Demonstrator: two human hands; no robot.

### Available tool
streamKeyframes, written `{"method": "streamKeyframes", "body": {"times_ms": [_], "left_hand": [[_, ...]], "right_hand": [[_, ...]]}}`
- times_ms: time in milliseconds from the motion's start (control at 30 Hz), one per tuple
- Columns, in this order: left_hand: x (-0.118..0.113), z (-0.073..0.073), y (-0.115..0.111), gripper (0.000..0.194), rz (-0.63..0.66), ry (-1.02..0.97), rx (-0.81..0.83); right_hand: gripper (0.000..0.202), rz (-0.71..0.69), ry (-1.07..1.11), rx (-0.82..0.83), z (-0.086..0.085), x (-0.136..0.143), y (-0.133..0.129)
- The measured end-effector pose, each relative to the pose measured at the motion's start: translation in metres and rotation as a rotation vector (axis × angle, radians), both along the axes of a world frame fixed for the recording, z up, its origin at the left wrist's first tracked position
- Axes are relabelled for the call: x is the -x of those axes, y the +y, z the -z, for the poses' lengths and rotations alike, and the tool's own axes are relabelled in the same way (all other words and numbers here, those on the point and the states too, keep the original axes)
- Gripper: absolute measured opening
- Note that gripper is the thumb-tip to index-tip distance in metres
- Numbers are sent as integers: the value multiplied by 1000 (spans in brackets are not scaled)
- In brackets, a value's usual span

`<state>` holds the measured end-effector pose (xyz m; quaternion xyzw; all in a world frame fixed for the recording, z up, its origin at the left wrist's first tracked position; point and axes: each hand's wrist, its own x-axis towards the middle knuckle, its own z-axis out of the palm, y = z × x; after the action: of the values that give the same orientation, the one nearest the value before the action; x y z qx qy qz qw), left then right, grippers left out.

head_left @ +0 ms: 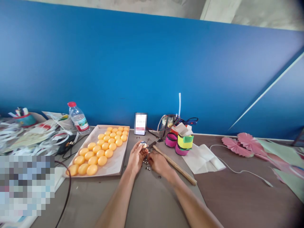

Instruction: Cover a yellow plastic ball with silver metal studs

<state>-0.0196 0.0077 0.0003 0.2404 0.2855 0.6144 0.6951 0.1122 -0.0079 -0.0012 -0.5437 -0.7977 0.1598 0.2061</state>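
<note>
My left hand [136, 157] is closed around a small shiny silver ball [143, 144], holding it just above the table. Close beside it, my right hand [157, 161] has its fingers bent together over several small metal pieces [146, 162]; whether it pinches one of them is hidden. More of these dark and shiny bits lie scattered around both hands. Right of my right hand, a hammer with a long wooden handle [178, 167] lies on the table, its dark head partly behind my fingers.
A white tray [120, 169] of orange balls [104, 146] stands at left, near a water bottle [79, 120]. Behind my hands a phone [140, 123] leans upright. Purple and yellow tape-like rolls [184, 142], white paper [204, 160], a white cable [247, 171] and pink paper fans [245, 144] lie at right.
</note>
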Motion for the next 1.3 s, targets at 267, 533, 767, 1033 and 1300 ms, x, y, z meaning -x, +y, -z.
{"method": "streamKeyframes", "body": {"times_ms": [267, 533, 767, 1033, 1300], "left_hand": [[0, -4, 0, 40, -2, 1, 12], [0, -4, -1, 37, 34, 3, -2], [0, -5, -3, 34, 59, -5, -33], [-1, -5, -2, 35, 75, 44, -39], [-6, -10, -6, 35, 84, 58, -37]], "right_hand": [[9, 186, 670, 84, -12, -4, 7], [15, 116, 1215, 366, -17, 2, 6], [20, 93, 1333, 389, -21, 3, 4], [10, 203, 1169, 233, -16, 5, 6], [10, 200, 1114, 195, -17, 10, 4]]}}
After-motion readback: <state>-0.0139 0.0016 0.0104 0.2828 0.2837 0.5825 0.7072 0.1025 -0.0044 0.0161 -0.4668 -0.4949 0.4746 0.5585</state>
